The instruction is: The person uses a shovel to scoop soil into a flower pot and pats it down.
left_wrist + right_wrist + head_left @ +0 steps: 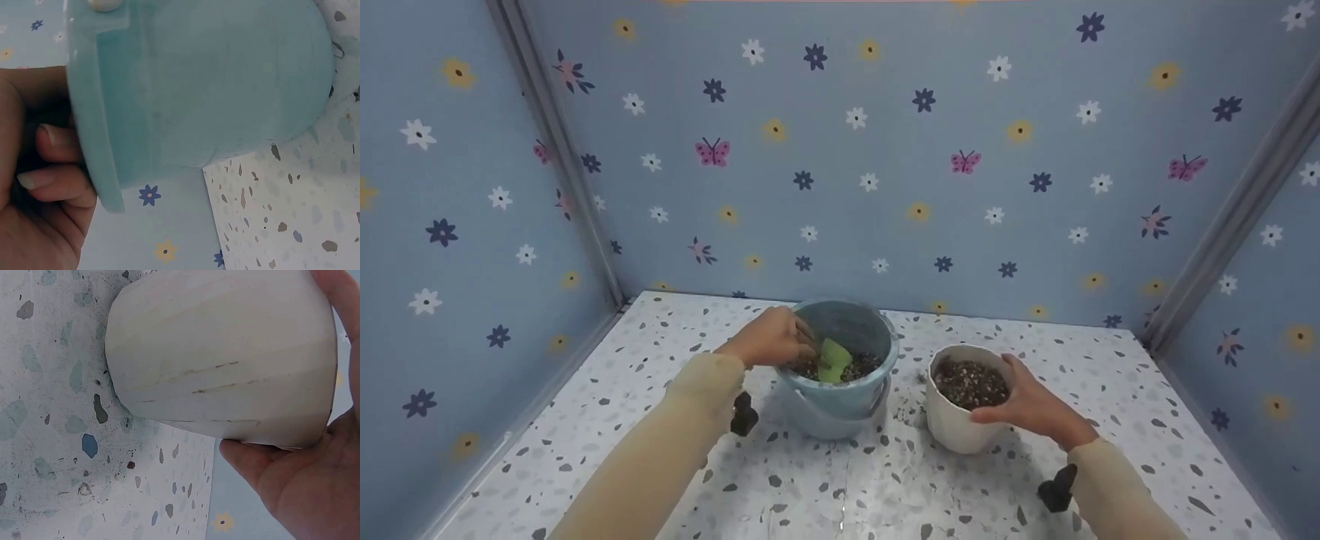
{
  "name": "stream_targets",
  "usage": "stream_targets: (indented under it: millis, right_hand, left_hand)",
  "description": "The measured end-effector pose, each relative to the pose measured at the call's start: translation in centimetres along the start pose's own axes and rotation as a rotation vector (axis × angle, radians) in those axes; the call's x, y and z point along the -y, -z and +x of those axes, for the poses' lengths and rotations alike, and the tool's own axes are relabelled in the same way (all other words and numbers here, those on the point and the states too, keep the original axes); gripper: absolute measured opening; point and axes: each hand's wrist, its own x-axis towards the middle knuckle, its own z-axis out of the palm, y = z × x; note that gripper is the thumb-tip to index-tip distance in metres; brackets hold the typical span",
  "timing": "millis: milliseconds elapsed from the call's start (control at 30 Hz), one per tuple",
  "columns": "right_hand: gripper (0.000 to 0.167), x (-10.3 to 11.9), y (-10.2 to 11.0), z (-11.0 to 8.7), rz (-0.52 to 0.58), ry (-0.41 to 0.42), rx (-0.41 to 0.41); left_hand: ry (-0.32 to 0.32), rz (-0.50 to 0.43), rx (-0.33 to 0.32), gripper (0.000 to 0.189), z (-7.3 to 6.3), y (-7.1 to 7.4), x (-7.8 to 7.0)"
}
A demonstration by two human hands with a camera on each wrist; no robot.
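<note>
My left hand [780,337] reaches over the left rim of a light blue bucket [829,412] that has dark potting soil [866,365] in it. Its fingers are curled at a bright green scoop [834,360], whose blade lies against the soil; the grip end is hidden by the hand. In the left wrist view, curled fingers [59,185] show beside the bucket's rim. My right hand [1035,405] grips a white plant pot [960,427] by its right side, thumb in front and fingers behind. Similar soil fills much of this pot.
Both containers stand on a white speckled tabletop [780,487], the pot to the right of the bucket. Dark crumbs lie near the pot. Blue flowered panels [885,150] rise at the back and on both sides. The bucket's handle [877,401] hangs down.
</note>
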Motion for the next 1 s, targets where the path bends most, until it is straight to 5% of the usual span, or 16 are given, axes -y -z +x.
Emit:
stream_targets:
  millis: [400, 633, 1000]
  right_hand:
    - [0.134, 0.0, -0.3, -0.2, 0.01, -0.01, 0.008]
    - [0.134, 0.0, -0.3, -0.1, 0.006, -0.007, 0.012]
    - [0.135, 0.0, -0.1, -0.1, 0.014, -0.012, 0.007]
  left_hand:
    - [0.05, -0.17, 0.019, 0.012, -1.0, 0.2, 0.1]
    - [0.116, -0.328, -0.008, 0.015, -1.1, 0.1, 0.6]
    - [0.178, -0.442, -0.049, 0.016, -1.5, -0.2, 0.7]
